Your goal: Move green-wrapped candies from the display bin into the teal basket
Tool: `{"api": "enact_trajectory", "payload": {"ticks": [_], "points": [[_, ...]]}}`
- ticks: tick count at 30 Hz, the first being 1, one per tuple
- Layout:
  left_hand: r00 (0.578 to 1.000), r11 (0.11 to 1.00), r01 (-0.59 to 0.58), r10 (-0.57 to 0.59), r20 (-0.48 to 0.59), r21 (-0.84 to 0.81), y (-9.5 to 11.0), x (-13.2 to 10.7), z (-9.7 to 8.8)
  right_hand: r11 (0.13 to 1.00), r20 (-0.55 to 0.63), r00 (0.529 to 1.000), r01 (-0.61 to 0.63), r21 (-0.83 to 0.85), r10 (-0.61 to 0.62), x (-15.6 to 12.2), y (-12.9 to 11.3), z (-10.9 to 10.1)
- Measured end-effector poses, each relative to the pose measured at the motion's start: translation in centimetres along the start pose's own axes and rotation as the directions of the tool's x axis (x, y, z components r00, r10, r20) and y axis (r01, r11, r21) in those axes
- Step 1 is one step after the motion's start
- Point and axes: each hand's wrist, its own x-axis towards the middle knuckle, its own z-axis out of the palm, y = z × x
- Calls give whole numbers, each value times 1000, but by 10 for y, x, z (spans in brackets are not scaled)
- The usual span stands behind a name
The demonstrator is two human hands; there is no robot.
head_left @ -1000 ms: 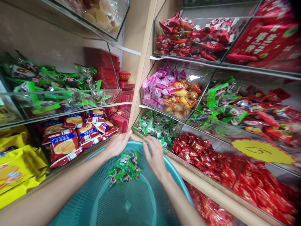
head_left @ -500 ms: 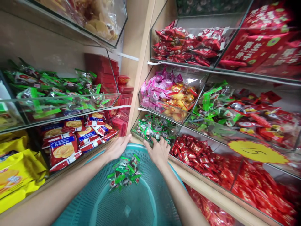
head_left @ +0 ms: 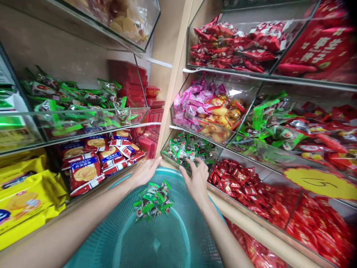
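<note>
The green-wrapped candies (head_left: 185, 147) lie in the low glass bin (head_left: 167, 149), just ahead of the right hand (head_left: 196, 180). Its fingers curl down onto them, but whether they grip any I cannot tell. The left hand (head_left: 145, 172) rests open on the rim of the teal basket (head_left: 171, 171), farther from the bin, near a small candy pile (head_left: 153, 203)

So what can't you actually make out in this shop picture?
Head view only:
- Right hand: fingertips buried in the bin of green sweets, so any grip is hidden.
- Basket: near side cut off by the bottom edge.
- Red packs, top right: print blurred.
- Biscuits, top left: their bin is cut off by the top edge.
</note>
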Motion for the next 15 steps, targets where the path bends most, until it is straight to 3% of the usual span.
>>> {"api": "enact_trajectory", "payload": {"ticks": [6, 10, 15], "points": [[1000, 1000, -2, 2, 14, -17, 4, 0, -1, 963, 147, 973, 143, 227, -179, -11, -27, -19], [1000, 1000, 15, -15, 9, -6, 6, 0, -1, 916, 325, 897, 176, 360, -300, -25, -37, -10], [1000, 1000, 14, -14, 8, -15, 5, 1, 0, 902, 462, 805, 198, 383, -373, -34, -32, 5]]}}
